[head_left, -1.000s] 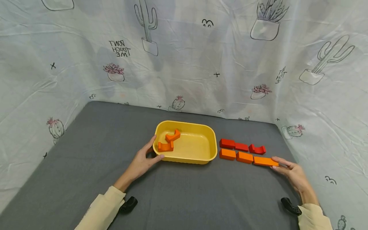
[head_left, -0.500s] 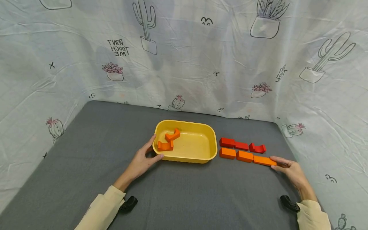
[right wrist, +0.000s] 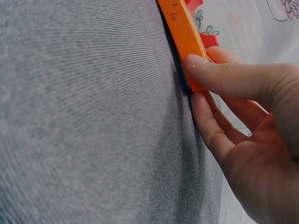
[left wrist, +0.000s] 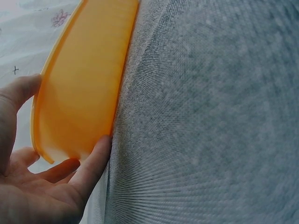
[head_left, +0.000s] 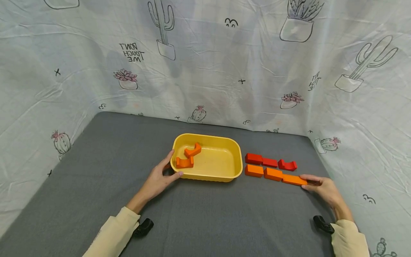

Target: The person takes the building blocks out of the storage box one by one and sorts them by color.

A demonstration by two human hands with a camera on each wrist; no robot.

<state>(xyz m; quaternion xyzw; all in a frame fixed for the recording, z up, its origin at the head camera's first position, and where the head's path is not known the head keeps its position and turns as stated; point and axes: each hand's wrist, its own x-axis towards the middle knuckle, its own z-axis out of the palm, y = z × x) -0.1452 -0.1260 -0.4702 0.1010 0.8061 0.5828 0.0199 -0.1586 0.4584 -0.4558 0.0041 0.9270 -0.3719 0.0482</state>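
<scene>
Pinching right hand (head_left: 325, 189): held the long orange block (head_left: 293, 179) by its near end.
Long orange block: ran leftward from that hand; seemed light, stiff, best pinched across its sides.
Left hand (head_left: 158, 181): gripped the yellow tray (head_left: 221, 163) at its nearest end.

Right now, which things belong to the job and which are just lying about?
Likely the job:
yellow tray, left hand holding it
long orange block, right hand pinching it
other orange blocks
red blocks

Likely just surroundings:
gray cloth
cactus-print sheet
</scene>
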